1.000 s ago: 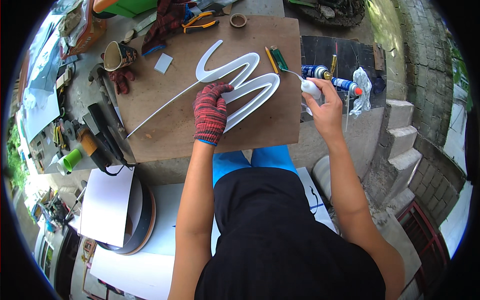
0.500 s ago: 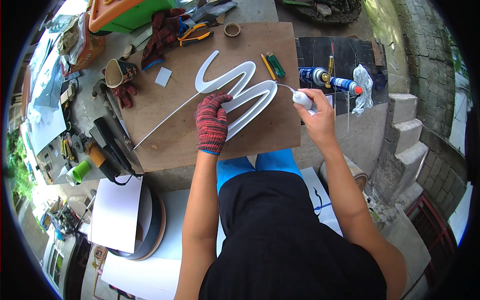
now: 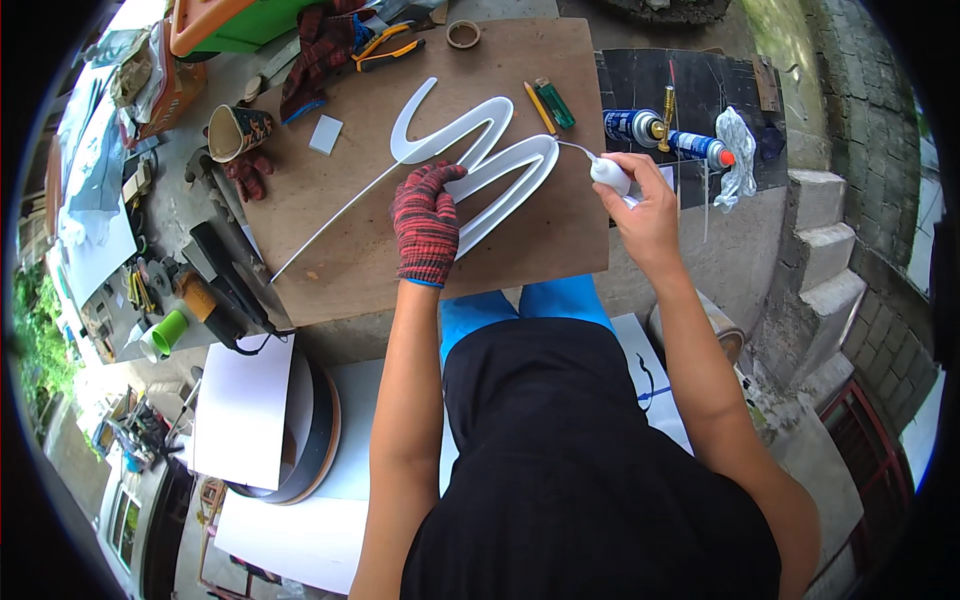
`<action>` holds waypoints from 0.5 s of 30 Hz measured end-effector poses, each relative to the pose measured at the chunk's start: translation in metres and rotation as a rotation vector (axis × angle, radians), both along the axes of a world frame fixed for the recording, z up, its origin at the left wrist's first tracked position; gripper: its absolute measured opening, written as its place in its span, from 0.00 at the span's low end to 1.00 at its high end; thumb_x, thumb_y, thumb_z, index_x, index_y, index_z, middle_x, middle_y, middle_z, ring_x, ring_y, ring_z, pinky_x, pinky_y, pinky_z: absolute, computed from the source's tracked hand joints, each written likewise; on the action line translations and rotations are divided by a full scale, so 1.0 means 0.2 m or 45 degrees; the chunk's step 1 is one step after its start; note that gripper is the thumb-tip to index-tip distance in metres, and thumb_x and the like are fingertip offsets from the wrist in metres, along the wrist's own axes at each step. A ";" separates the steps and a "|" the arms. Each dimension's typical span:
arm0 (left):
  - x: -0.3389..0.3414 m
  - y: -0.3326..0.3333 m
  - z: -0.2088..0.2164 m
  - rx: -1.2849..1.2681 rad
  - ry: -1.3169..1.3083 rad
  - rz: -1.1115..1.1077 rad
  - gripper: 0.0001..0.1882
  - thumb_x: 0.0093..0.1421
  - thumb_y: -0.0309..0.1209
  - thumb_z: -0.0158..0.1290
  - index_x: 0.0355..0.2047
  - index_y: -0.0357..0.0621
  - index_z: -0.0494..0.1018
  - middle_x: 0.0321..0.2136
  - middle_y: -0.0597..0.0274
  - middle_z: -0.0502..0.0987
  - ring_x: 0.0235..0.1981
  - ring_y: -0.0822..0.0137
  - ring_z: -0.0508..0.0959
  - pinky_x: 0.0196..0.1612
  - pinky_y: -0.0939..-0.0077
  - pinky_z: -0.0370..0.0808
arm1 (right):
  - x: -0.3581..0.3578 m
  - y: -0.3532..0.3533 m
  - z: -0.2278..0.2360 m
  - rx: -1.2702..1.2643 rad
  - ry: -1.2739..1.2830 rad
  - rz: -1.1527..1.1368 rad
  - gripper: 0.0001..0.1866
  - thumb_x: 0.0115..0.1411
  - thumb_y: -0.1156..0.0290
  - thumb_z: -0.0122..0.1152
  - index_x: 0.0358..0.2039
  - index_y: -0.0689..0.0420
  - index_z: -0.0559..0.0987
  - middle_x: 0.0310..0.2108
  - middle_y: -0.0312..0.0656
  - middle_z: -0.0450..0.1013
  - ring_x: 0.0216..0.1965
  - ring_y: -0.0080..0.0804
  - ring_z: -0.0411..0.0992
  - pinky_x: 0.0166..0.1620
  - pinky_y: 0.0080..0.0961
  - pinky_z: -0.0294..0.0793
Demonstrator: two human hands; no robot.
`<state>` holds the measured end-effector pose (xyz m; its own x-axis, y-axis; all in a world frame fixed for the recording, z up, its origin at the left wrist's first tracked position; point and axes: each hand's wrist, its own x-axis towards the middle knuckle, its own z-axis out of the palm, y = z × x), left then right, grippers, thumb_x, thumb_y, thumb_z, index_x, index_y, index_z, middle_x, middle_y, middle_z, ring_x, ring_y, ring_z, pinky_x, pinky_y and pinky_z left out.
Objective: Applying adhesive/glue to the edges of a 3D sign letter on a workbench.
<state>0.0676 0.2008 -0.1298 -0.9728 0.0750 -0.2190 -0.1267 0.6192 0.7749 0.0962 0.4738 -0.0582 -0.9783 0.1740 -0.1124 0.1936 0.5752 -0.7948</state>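
Observation:
A white curved piece (image 3: 485,121), shaped like a flowing script letter with raised rims, lies on a brown board. My left hand (image 3: 428,222), in a red and black knit glove, closes its fingers on the middle of this piece. From near that spot a thin white strip (image 3: 330,226) runs down to the left across the board. Bare and pinched, my right hand (image 3: 645,210) grips a small white squeeze bottle (image 3: 608,175). The bottle's thin bent nozzle reaches left, its tip at the piece's upper right curve. My right palm hides part of the bottle.
On the brown board (image 3: 350,290) lie a pencil (image 3: 540,108), a green cutter (image 3: 556,103), a tape roll (image 3: 463,36), pliers (image 3: 388,48) and a white square (image 3: 325,134). Spray cans (image 3: 632,127) lie at the right. A paper cup (image 3: 238,133) and power tools (image 3: 208,305) are at the left.
The whole view has shifted, so the board and its things sit a little higher in the picture. Both hands keep their holds, and the nozzle tip stays at the same curve.

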 end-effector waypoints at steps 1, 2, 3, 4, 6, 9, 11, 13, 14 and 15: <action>0.00 0.00 0.01 -0.009 0.012 -0.010 0.24 0.57 0.13 0.45 0.45 0.48 0.82 0.50 0.54 0.81 0.52 0.51 0.76 0.61 0.59 0.71 | 0.00 0.00 0.00 0.006 0.008 0.005 0.17 0.56 0.79 0.71 0.47 0.59 0.81 0.44 0.43 0.79 0.46 0.37 0.79 0.49 0.29 0.76; 0.00 0.00 0.01 -0.010 0.011 -0.009 0.24 0.57 0.13 0.45 0.45 0.48 0.82 0.50 0.54 0.81 0.52 0.51 0.76 0.61 0.59 0.71 | 0.00 0.00 0.00 0.004 0.007 0.006 0.17 0.56 0.79 0.71 0.47 0.59 0.81 0.44 0.43 0.79 0.46 0.37 0.79 0.49 0.29 0.76; 0.00 0.00 0.01 -0.019 0.003 -0.009 0.23 0.57 0.13 0.45 0.45 0.49 0.82 0.50 0.54 0.81 0.53 0.51 0.76 0.61 0.59 0.71 | 0.01 0.00 0.00 0.002 0.002 0.005 0.17 0.56 0.79 0.71 0.47 0.59 0.81 0.44 0.43 0.79 0.45 0.37 0.78 0.49 0.29 0.76; 0.00 0.00 0.01 -0.027 -0.005 -0.009 0.23 0.57 0.13 0.45 0.45 0.49 0.82 0.50 0.54 0.81 0.53 0.51 0.77 0.61 0.59 0.71 | 0.01 0.00 0.00 0.000 -0.003 0.005 0.17 0.56 0.79 0.71 0.47 0.59 0.81 0.44 0.43 0.79 0.45 0.37 0.78 0.49 0.29 0.76; 0.00 0.00 0.01 -0.029 0.002 -0.006 0.23 0.57 0.13 0.45 0.45 0.49 0.82 0.50 0.54 0.81 0.53 0.51 0.77 0.61 0.59 0.71 | 0.01 0.00 0.00 -0.004 0.002 0.005 0.17 0.56 0.78 0.71 0.47 0.59 0.81 0.44 0.43 0.79 0.45 0.37 0.78 0.49 0.29 0.76; 0.00 0.00 0.01 -0.038 0.003 -0.007 0.23 0.57 0.13 0.46 0.45 0.49 0.82 0.50 0.54 0.81 0.53 0.50 0.77 0.61 0.59 0.72 | 0.01 0.01 -0.01 -0.008 0.012 0.004 0.17 0.56 0.78 0.72 0.47 0.59 0.81 0.44 0.43 0.79 0.45 0.36 0.78 0.48 0.29 0.76; 0.00 0.00 0.00 -0.046 -0.005 -0.009 0.23 0.57 0.14 0.46 0.46 0.49 0.82 0.50 0.54 0.81 0.52 0.50 0.77 0.61 0.59 0.72 | 0.02 0.01 -0.01 -0.008 0.017 0.006 0.17 0.56 0.78 0.72 0.47 0.59 0.81 0.43 0.42 0.79 0.44 0.36 0.78 0.48 0.29 0.76; 0.00 0.00 0.00 -0.036 0.027 -0.012 0.23 0.57 0.14 0.46 0.46 0.49 0.82 0.50 0.54 0.81 0.52 0.50 0.77 0.61 0.59 0.72 | 0.02 0.01 -0.01 -0.005 0.016 0.001 0.17 0.56 0.78 0.72 0.47 0.59 0.81 0.43 0.42 0.79 0.44 0.36 0.78 0.48 0.29 0.76; 0.00 0.00 0.00 -0.037 0.027 -0.010 0.23 0.57 0.14 0.46 0.46 0.49 0.82 0.50 0.54 0.81 0.52 0.50 0.77 0.61 0.59 0.72 | 0.02 0.01 -0.01 -0.005 0.016 0.003 0.17 0.56 0.78 0.72 0.47 0.59 0.81 0.43 0.42 0.79 0.44 0.36 0.78 0.48 0.29 0.76; 0.00 0.00 0.01 -0.033 0.025 -0.013 0.23 0.57 0.14 0.46 0.46 0.49 0.82 0.50 0.54 0.81 0.52 0.50 0.77 0.61 0.59 0.72 | 0.02 0.01 -0.01 -0.004 0.019 0.007 0.16 0.56 0.78 0.72 0.46 0.59 0.81 0.43 0.42 0.79 0.44 0.36 0.78 0.47 0.29 0.75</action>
<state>0.0680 0.2011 -0.1280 -0.9761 0.0793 -0.2022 -0.1056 0.6400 0.7610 0.0996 0.4755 -0.0600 -0.9808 0.1686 -0.0984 0.1788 0.5737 -0.7993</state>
